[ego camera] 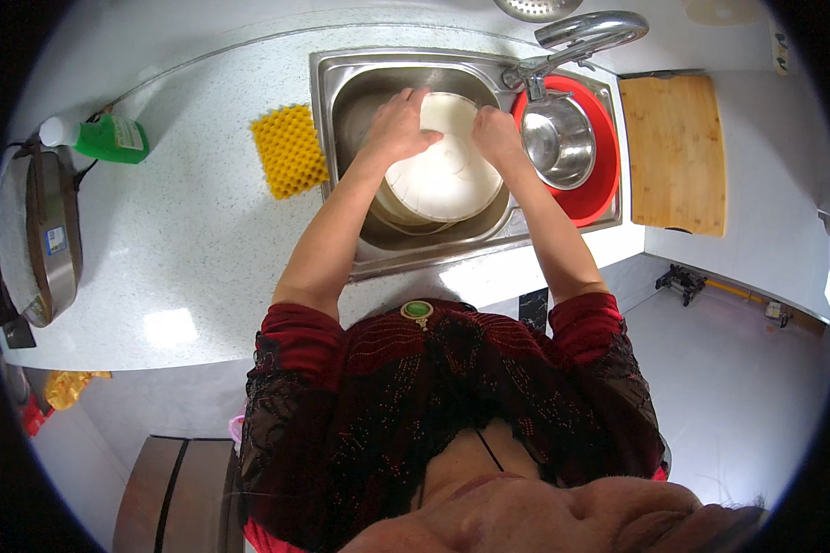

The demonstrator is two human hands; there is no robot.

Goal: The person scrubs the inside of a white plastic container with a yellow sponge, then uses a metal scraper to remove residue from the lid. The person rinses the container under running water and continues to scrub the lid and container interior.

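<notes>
Over the left basin of the stainless-steel sink (351, 268) is a round cream-white vessel (449, 183), its pale inside turned up towards me. My left hand (402, 128) grips its upper left edge, thumb on the inside and fingers over the rim. On its upper right edge lies my right hand (496, 135), with the fingers curled; what is under them is hidden. Beneath the white vessel shows the edge of another round, pale vessel (404, 225), low in the basin. A yellow egg-crate sponge (289, 152) lies on the counter against the sink's left edge.
Right of my hands, a steel pot (558, 142) sits in a red plastic basin (609, 162) below the chrome faucet (591, 31). A wooden cutting board (678, 152) is farther right. A green bottle (114, 138) and a steel-and-dark appliance (54, 235) are on the far left.
</notes>
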